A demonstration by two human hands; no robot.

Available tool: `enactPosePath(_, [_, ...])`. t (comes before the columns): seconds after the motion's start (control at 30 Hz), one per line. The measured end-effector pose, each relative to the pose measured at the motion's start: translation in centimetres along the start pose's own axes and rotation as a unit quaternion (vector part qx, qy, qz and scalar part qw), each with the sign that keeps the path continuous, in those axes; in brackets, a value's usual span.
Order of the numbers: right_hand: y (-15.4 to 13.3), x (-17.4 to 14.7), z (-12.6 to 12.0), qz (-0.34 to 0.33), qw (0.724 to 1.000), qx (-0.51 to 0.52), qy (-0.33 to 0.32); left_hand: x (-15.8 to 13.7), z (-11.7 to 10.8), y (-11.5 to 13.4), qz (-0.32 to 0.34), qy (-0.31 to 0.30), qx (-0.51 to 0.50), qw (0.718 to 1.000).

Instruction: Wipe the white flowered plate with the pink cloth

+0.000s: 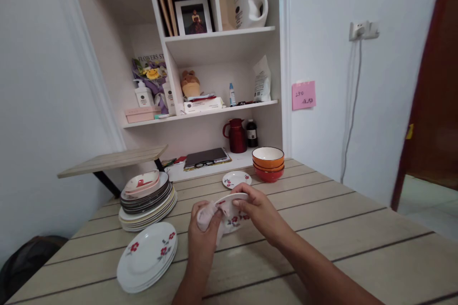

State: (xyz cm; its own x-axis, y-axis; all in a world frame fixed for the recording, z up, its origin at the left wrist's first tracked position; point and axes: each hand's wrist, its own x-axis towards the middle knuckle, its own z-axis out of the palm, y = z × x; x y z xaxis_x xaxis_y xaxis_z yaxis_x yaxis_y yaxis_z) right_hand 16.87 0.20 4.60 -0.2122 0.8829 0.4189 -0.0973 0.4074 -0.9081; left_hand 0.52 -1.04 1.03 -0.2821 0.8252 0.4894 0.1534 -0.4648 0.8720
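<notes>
My right hand (259, 212) grips the edge of a small white plate (232, 198), thumb on one side and fingers on the other. The plate is tilted above the table. My left hand (203, 236) is closed around a pale, bunched cloth (205, 215), which touches the plate's left side. Just below, a white surface with red flowers (234, 223) shows; I cannot tell whether it is this plate or another one under it. Beyond my hands, a small flowered plate (236, 179) lies flat. Left of them, a stack of larger flowered plates (146, 257) rests on the table.
A tall stack of mixed plates and dishes (147, 202) stands at the left, near a raised wooden shelf (114, 159). Orange and red bowls (268, 164) are stacked at the back right. Behind the slatted table (322, 243) are a closed laptop (205, 157) and a red jug (236, 136).
</notes>
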Motion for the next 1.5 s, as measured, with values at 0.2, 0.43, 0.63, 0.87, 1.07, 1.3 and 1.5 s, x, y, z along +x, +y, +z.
enactPosePath(0.2, [0.5, -0.2, 1.4, 0.097, 0.977, 0.188, 0.033, -0.2, 0.3, 0.7, -0.157, 0.001, -0.101, 0.982])
enactPosePath(0.43, [1.7, 0.1, 2.0, 0.118, 0.927, 0.349, 0.070, -0.3, 1.0, 1.0, -0.198, 0.030, -0.175, 0.964])
enactPosePath(0.63, [2.5, 0.2, 2.4, 0.118, 0.908, 0.396, 0.062, -0.5, 1.5, 1.1, -0.217, 0.050, -0.226, 0.948])
enactPosePath(0.87, [0.9, 0.2, 0.2, -0.043, 0.992, -0.053, 0.103, -0.2, 0.6, -0.1, -0.047, 0.002, 0.009, 0.999])
enactPosePath(1.07, [0.3, -0.2, -0.2, -0.186, 0.922, -0.340, -0.018, -0.1, 0.0, -0.7, 0.156, -0.036, 0.120, 0.980])
enactPosePath(1.3, [0.2, -0.3, 0.4, -0.142, 0.957, -0.254, -0.016, -0.6, 0.3, 0.4, 0.025, -0.012, 0.024, 0.999])
enactPosePath(1.5, [0.8, -0.2, 0.9, 0.001, 0.997, 0.025, 0.067, -0.3, 0.4, 0.4, -0.095, 0.019, -0.057, 0.994])
